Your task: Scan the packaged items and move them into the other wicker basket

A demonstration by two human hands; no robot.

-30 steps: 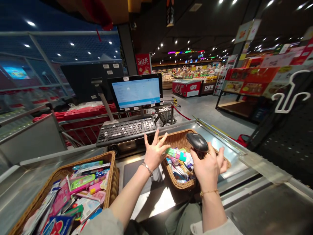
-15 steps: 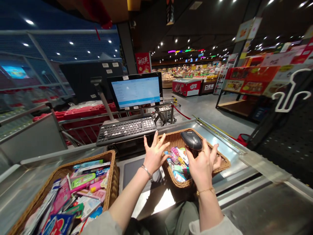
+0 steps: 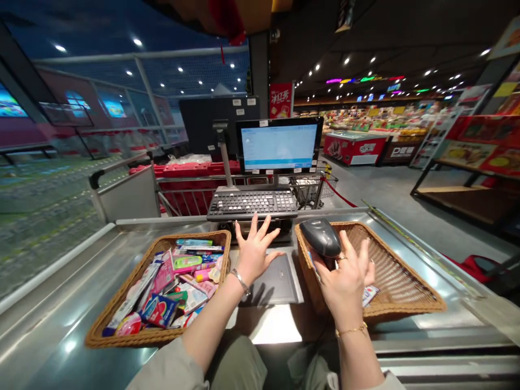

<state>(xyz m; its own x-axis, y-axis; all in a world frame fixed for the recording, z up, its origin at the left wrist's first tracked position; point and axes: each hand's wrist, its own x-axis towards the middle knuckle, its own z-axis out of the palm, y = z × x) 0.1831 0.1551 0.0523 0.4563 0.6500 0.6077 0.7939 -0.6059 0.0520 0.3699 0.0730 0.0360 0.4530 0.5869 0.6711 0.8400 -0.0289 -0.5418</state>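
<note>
My right hand (image 3: 345, 276) grips a dark handheld barcode scanner (image 3: 320, 237) over the left part of the right wicker basket (image 3: 406, 281); its outer fingers stick up loosely. A few packets (image 3: 369, 295) lie in that basket, mostly hidden behind the hand. My left hand (image 3: 254, 252) hovers empty with fingers spread above the dark scanner plate (image 3: 280, 281), between the two baskets. The left wicker basket (image 3: 122, 319) holds several colourful packets and toothbrush packs (image 3: 179, 276).
A keyboard (image 3: 252, 203) and a lit checkout screen (image 3: 279, 145) stand behind the hands on the steel counter (image 3: 60, 303). Red shopping baskets and a metal rail sit behind them. Shop aisles, freezers and shelves stretch away to the right.
The view has swung left, bringing both baskets to the centre. My left hand moved from the right basket's rim to above the scanner plate. The right hand keeps the scanner.
</note>
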